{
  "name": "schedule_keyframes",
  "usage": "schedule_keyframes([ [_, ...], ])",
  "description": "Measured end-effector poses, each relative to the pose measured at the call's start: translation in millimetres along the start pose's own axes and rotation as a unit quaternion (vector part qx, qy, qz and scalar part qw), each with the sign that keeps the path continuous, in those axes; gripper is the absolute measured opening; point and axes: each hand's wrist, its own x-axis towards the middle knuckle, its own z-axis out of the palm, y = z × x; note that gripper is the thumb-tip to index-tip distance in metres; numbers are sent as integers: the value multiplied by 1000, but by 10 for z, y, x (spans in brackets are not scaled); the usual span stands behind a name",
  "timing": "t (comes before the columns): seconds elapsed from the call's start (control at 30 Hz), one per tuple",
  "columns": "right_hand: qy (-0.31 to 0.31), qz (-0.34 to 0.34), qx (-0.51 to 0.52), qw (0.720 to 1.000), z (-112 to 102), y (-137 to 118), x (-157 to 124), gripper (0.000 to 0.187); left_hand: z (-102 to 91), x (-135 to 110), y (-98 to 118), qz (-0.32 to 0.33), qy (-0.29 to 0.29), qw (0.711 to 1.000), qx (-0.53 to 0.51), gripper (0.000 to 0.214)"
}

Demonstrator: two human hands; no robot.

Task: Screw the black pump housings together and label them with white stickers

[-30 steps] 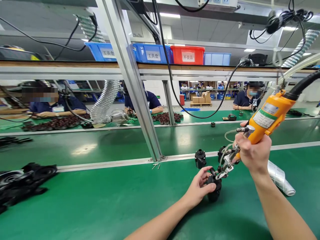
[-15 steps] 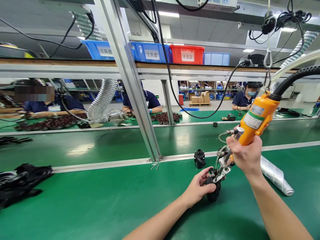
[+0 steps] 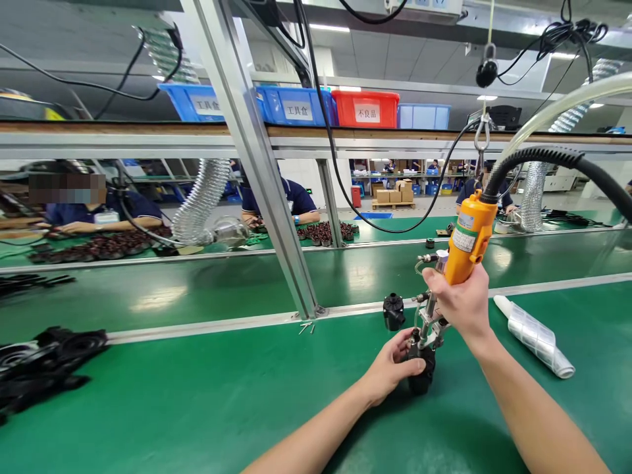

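Black, likely stiff, the part [image 3: 423,380] short of the worktop's far edge [image 3: 353,309] suits the side pinch of the left hand [image 3: 388,372]; the right hand [image 3: 464,301] clasps the driver [image 3: 467,243].

Left hand [image 3: 392,370] curls low; right hand [image 3: 465,301] clenches higher.

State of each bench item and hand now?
Left hand: closed on near black part
Right hand: wrapped around orange tool
Orange tool: slightly tilted, tip downward
Near black part: held
Farther black part: standing, unheld
Clear roll: rolled up, lying down
Small silvery pieces: lying loose
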Motion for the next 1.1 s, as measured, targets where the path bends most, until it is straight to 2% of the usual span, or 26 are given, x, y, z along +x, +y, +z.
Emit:
schedule_keyframes([
  [0.13,50,-49,20,997,-159,-31,70,44,36,-44,-123,61,83,995,-16,63],
  [0.23,103,-90,18,991,-301,-94,117,48,47,-54,-113,64,50,995,-54,59],
  [0.3,114,-90,13,989,-359,-129,135,48,46,-54,-76,51,38,997,-41,60],
  [0.43,84,-65,12,994,-358,-153,138,45,52,-67,-25,75,91,991,70,64],
  [0.5,73,-53,23,996,-333,-158,131,41,64,-78,-12,60,90,990,95,68],
  [0.6,73,-40,40,996,-305,-180,117,37,82,-86,4,32,68,993,95,66],
  [0.87,60,-26,57,996,-293,-208,86,39,102,-73,26,32,63,993,90,60],
  [1.1,65,-36,76,994,-306,-192,86,45,81,-65,36,33,67,989,128,57],
])
